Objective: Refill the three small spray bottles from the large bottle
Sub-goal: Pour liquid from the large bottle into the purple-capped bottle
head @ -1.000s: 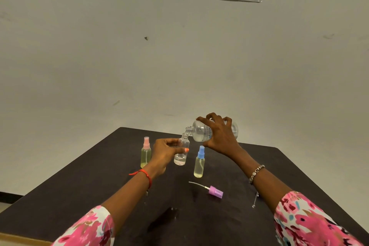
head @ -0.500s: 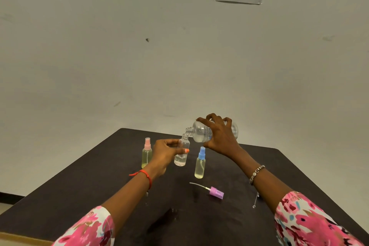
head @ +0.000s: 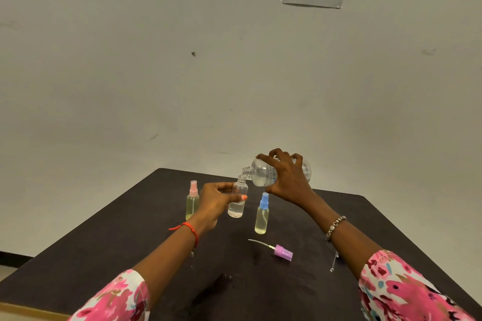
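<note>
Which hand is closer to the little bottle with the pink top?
Left. The left hand, holding the uncapped bottle, is just beside the pink-topped bottle; the right hand is farther right, gripping the large bottle.

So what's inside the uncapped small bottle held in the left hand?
Clear liquid sits in the bottom of the small bottle. The left hand grips its middle, covering the wall there, so the exact level is hidden.

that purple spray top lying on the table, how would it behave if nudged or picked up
The purple spray top looks small and plastic, so probably light. It lies on its side on the table, so a nudge would likely make it skid or pivot rather than tip. Its thin dip tube looks slightly curved, so likely bendy.
</note>
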`<state>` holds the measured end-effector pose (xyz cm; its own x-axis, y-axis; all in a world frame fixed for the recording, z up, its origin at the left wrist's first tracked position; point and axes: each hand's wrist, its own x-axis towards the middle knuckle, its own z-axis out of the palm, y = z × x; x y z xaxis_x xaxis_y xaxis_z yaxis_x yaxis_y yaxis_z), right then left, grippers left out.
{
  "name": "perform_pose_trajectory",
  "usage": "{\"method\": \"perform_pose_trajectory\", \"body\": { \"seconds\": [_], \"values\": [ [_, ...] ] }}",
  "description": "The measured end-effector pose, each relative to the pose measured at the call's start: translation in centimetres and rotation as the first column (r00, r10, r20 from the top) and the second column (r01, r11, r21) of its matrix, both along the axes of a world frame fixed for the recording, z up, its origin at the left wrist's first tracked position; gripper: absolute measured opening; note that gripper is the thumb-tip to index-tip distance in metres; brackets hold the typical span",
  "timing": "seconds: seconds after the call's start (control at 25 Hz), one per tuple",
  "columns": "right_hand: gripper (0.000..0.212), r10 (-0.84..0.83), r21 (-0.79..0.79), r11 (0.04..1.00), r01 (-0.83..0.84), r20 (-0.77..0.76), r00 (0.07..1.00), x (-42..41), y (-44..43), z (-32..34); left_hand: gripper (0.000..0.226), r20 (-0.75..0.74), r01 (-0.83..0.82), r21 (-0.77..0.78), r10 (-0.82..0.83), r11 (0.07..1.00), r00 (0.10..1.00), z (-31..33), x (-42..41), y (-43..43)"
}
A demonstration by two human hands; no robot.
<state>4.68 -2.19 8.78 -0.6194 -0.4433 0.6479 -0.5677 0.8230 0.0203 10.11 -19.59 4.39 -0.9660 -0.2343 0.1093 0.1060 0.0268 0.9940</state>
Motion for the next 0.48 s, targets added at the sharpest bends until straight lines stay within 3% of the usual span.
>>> {"method": "perform_pose_trajectory", "body": {
  "seconds": [0.48],
  "values": [
    [0.067,-0.002,0.009,1.0,0.002,-0.006,1.0,0.08,-0.13,-0.04,0.046,-0.005,0.007,0.015,-0.007,1.0,1.0,-0.02,0.3,-0.09]
  ]
}}
